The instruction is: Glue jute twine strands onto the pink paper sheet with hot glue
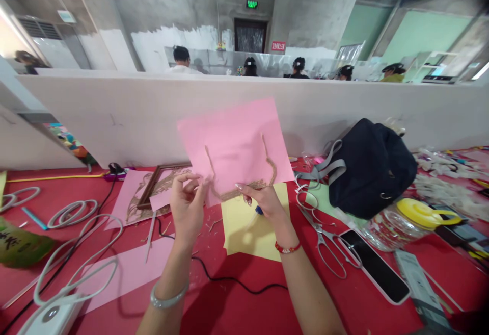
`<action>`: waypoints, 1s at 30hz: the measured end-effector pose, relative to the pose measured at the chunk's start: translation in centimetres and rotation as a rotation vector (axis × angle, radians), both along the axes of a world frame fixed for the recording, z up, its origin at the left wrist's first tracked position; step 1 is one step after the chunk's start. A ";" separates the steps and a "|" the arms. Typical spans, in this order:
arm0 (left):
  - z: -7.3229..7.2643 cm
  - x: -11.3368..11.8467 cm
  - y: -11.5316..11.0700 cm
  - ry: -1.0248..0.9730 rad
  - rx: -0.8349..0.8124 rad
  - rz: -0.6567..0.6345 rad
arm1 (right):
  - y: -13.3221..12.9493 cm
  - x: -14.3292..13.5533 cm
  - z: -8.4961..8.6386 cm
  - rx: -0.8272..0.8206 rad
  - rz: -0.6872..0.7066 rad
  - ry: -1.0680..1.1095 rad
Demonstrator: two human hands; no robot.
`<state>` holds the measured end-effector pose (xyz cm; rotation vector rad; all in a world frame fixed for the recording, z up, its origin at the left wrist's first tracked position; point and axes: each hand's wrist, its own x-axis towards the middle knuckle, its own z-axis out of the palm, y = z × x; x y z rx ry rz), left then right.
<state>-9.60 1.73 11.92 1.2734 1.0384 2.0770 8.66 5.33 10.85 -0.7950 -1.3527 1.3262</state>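
And here's the pink sheet (240, 146), up in the middle of the frame, tilted, with a tan cord (237, 191) running across its lower part and up both sides. The right hand (265, 202) has it by the bottom edge, thumb on the front, a closed grip on the paper. Over at the lower left corner, the left hand (188, 207) brings thumb and forefinger close together beside the cord; whether they pinch anything, I can't tell. Beneath, at center, yellow sheets (260, 246) lie on the red table (225, 304). Left of center, a brown frame (155, 186) sits over pink paper with brown patterning. Now to the right: scissors (324, 240) beside a phone (376, 268), a yellow-lidded jar (397, 225) near it, and a dark bag (372, 172) above them, against the pale partition (153, 116).
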 end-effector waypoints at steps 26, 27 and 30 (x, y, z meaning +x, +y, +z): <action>-4.7 -2.1 3.7 -0.051 -0.353 -0.268 | 4.1 5.9 -4.6 -0.077 -0.244 0.048; -4.8 -2.1 3.8 -0.055 -0.357 -0.277 | 4.1 6.0 -4.8 -0.085 -0.236 0.048; -5.0 -2.2 4.0 -0.067 -0.353 -0.284 | 4.2 6.4 -5.0 -0.109 -0.215 0.013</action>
